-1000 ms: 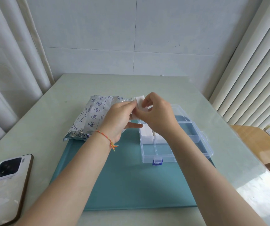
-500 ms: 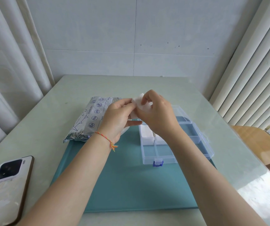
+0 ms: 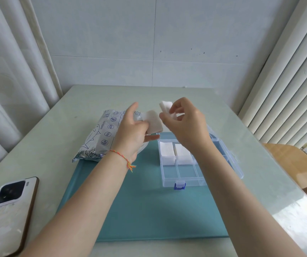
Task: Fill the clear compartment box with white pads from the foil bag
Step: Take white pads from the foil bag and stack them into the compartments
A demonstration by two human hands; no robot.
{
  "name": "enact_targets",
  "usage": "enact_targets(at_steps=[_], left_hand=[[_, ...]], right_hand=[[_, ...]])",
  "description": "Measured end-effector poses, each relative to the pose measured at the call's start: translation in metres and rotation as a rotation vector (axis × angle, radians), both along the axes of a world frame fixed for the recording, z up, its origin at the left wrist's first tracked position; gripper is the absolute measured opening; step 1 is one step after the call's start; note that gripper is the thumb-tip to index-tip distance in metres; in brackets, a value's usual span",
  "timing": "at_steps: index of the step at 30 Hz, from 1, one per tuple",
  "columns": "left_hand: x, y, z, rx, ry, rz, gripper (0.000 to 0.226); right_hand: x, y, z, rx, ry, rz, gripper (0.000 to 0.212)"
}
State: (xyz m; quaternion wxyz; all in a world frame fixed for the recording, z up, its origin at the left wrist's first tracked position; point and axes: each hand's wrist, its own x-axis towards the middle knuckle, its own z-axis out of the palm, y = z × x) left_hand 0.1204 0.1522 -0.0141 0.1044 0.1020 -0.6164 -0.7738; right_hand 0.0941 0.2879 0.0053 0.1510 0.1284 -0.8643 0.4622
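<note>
While both hands were raised above the table (image 3: pixel 167 95), each held white pads. The left hand (image 3: pixel 133 134) gripped a stack of pads (image 3: pixel 153 123) between thumb and curled fingers, the stack tilted and pointing toward the right hand. The right hand (image 3: pixel 185 123) pinched a single pad (image 3: pixel 166 106) between thumb and fingertips, with the pad standing up above the fingers. A narrow gap separated the stack from the single pad; the two did not touch.

The foil bag (image 3: pixel 100 138) lay flat on the table just left of and partly behind the left hand, its crimped near end resting at the far left corner of the teal mat (image 3: pixel 149 210). Whether the bag's far end was open could not be told, because the left hand covered it.

The clear compartment box (image 3: pixel 191 164) sat on the mat below and slightly nearer than the right hand, partly hidden by the right forearm. Its lid lay open on the side right of that forearm. Two compartments in the far row, directly below the gap between the hands, contained white pads (image 3: pixel 167 153). The compartments in the near row showed only the mat colour through the plastic. A blue latch (image 3: pixel 180 185) was fixed to the near wall of the box.

A thread bracelet (image 3: pixel 124 160) circled the left wrist. A phone (image 3: pixel 10 212) lay camera side up on the table, well left of the left forearm.
</note>
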Motion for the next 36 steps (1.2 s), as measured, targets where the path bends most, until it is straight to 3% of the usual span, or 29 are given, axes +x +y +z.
enact_targets(at_steps=[3, 7, 20, 24, 28, 32, 36], left_hand=[[-0.002, 0.0, 0.001, 0.075, -0.048, 0.044, 0.06], [-0.001, 0.002, 0.005, 0.201, -0.049, -0.044, 0.043], [0.005, 0.004, 0.01, 0.37, -0.035, -0.178, 0.023], [0.006, -0.001, 0.011, 0.24, -0.045, -0.272, 0.019], [0.006, -0.003, 0.009, 0.039, -0.043, -0.225, 0.008], [0.005, -0.003, 0.007, 0.033, -0.034, -0.196, 0.014], [0.003, -0.007, 0.007, 0.115, -0.024, -0.198, 0.014]], right_hand=[[0.008, -0.008, 0.002, 0.153, 0.112, 0.004, 0.027], [0.018, -0.019, -0.003, 0.304, 0.189, 0.02, 0.034], [0.015, -0.016, -0.006, 0.328, 0.115, 0.12, 0.034], [0.009, -0.012, -0.006, 0.218, 0.05, 0.116, 0.027], [0.006, -0.006, 0.0, 0.063, -0.068, 0.137, 0.028], [0.007, -0.003, 0.005, 0.037, -0.108, 0.216, 0.027], [0.005, 0.005, 0.007, 0.135, -0.106, 0.371, 0.046]])
